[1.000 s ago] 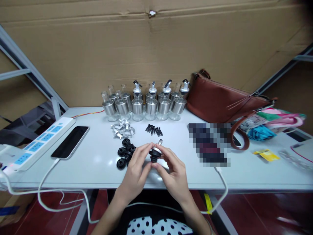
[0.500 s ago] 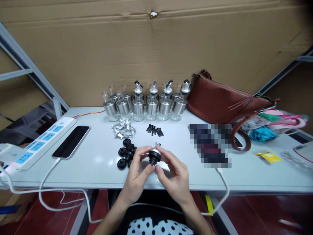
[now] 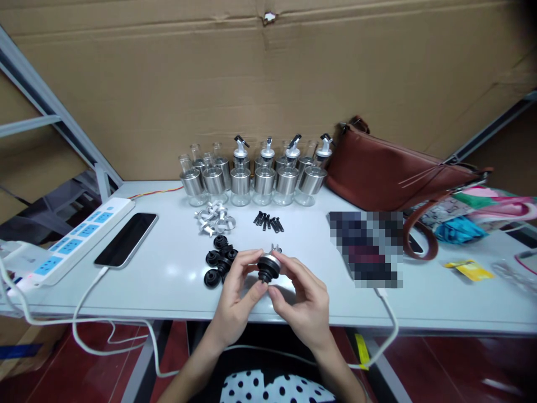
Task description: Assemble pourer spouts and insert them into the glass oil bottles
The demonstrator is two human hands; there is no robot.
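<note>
Between the fingertips of both hands is a bottle pourer stopper (image 3: 269, 267), its ribbed black plug pointing down toward me and its silver collar facing away. My left hand (image 3: 237, 296) pinches it from the left, my right hand (image 3: 300, 296) from the right. Left of the hands lie several black ribbed stoppers (image 3: 212, 258), partly hidden by my left fingers. Beyond them is a heap of silver spout collars (image 3: 215, 219). Several small black levers (image 3: 269, 221) lie in a loose group to the right of that heap.
Steel-sleeved glass bottles (image 3: 264, 184) stand in rows at the back, some topped with pourers. A brown bag (image 3: 386, 168) leans at the right. A phone (image 3: 127, 239), a power strip (image 3: 79, 240) and a white cable (image 3: 79, 324) lie left; a blurred-out device (image 3: 364, 249) is right.
The view has shifted slightly. Both hands keep their grip on the pourer stopper, which looks tilted a little more.
</note>
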